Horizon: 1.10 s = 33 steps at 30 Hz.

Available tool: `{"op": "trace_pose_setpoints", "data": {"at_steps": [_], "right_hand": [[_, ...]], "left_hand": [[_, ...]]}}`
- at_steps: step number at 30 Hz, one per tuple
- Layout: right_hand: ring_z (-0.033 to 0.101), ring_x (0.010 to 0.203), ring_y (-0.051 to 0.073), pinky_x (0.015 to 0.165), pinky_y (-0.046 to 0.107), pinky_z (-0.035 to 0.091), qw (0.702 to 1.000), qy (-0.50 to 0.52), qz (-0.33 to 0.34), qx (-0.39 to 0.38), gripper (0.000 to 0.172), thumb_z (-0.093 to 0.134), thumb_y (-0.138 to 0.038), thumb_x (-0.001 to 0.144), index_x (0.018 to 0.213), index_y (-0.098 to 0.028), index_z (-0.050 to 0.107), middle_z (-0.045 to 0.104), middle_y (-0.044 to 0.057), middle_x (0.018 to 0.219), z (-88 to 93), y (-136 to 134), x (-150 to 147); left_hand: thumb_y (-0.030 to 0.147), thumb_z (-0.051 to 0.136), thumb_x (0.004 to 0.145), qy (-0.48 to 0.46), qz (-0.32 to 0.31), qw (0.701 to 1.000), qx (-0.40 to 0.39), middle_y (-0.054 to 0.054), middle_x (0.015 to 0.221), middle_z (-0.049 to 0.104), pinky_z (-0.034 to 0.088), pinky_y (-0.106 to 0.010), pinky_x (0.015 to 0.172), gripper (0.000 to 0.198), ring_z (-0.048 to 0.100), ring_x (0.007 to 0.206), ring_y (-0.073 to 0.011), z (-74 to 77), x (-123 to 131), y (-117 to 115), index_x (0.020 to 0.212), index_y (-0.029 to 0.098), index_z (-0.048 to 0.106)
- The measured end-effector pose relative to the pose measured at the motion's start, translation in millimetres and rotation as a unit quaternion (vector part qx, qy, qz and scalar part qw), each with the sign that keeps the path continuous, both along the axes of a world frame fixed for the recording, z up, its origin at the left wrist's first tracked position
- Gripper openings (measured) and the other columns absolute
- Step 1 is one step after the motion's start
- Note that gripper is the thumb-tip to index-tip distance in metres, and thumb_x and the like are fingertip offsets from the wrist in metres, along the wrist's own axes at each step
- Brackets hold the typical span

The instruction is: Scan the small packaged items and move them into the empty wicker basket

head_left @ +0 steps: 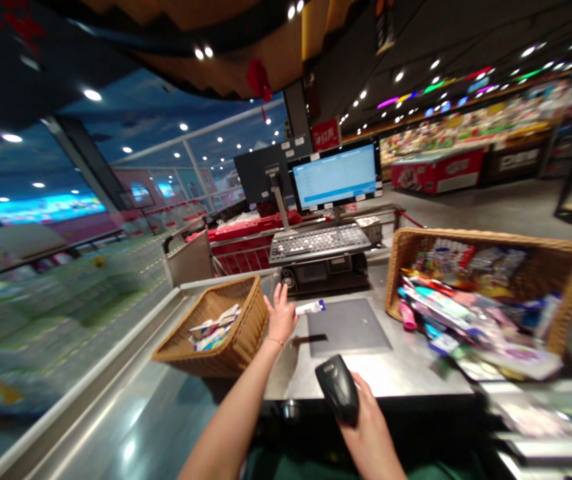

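My left hand [281, 315] is raised over a steel checkout counter [406, 367] with its fingers spread, and it holds nothing. A small white and blue tube [310, 307] lies just right of it, and I cannot tell if they touch. My right hand [369, 430] grips a black handheld barcode scanner [339, 389] near the counter's front edge. A small wicker basket [253, 300] on the left holds a few packets. A large wicker basket [566, 293] on the right overflows with packaged toiletries and toothbrushes. Between them lies a grey scanning plate [346, 327].
A till keyboard [319, 243] and a monitor [336, 175] stand behind the plate. Red shopping baskets [246, 243] sit in a metal rack behind the left side. A conveyor belt [111, 393] runs along the left. Store shelves and a red freezer [436, 170] stand far right.
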State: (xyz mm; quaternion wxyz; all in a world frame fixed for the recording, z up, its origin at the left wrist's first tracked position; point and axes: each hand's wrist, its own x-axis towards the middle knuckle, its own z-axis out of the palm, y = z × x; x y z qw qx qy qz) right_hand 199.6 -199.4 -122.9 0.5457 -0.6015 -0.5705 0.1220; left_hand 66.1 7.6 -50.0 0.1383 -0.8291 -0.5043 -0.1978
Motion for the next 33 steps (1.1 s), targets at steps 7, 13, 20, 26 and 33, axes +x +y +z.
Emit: {"op": "trace_pose_setpoints", "data": {"at_steps": [7,13,20,26,33], "right_hand": [[0.061,0.117,0.031,0.099,0.048,0.05,1.0,0.003,0.005,0.003,0.038,0.05,-0.017,0.079,0.114,-0.011,0.063,0.064,0.019,0.12,0.9,0,-1],[0.062,0.115,0.031,0.098,0.048,0.051,1.0,0.002,-0.007,0.009,0.04,0.049,-0.016,0.076,0.114,-0.011,0.063,0.064,0.019,0.118,-2.5,1,-2],[0.063,0.114,0.033,0.098,0.049,0.051,1.0,0.005,-0.007,0.013,0.041,0.05,-0.018,0.076,0.114,-0.01,0.062,0.065,0.02,0.118,1.5,0,-3],[0.064,0.113,0.032,0.097,0.048,0.052,1.0,0.014,0.002,0.015,0.039,0.051,-0.018,0.076,0.113,-0.014,0.064,0.066,0.017,0.117,5.6,-1,-4],[0.063,0.113,0.032,0.098,0.049,0.051,1.0,0.016,0.0,0.02,0.04,0.051,-0.019,0.077,0.114,-0.014,0.064,0.066,0.017,0.117,2.4,0,-7]], "left_hand": [[0.019,0.066,0.075,-0.016,-0.011,1.0,0.016,-0.015,0.156,0.028,0.008,-0.075,0.108,0.004,0.015,0.146,-0.0352,6.7,1,2,0.073,0.017,0.063],[0.02,0.067,0.075,-0.012,-0.008,0.999,0.035,-0.016,0.155,0.029,0.009,-0.075,0.108,0.005,0.016,0.146,-0.0353,10.4,-2,5,0.074,0.018,0.064],[0.02,0.067,0.075,-0.007,-0.005,0.999,0.042,-0.015,0.155,0.031,0.008,-0.075,0.108,0.005,0.017,0.146,-0.0351,11.4,-6,6,0.073,0.018,0.063],[0.021,0.069,0.074,-0.005,-0.001,0.999,0.043,-0.016,0.154,0.031,0.008,-0.074,0.108,0.005,0.017,0.146,-0.0356,13.4,-8,6,0.074,0.018,0.064],[0.02,0.069,0.073,-0.007,0.005,0.999,0.041,-0.017,0.154,0.032,0.007,-0.074,0.109,0.006,0.018,0.146,-0.0357,18.5,-11,5,0.073,0.018,0.064]]}}
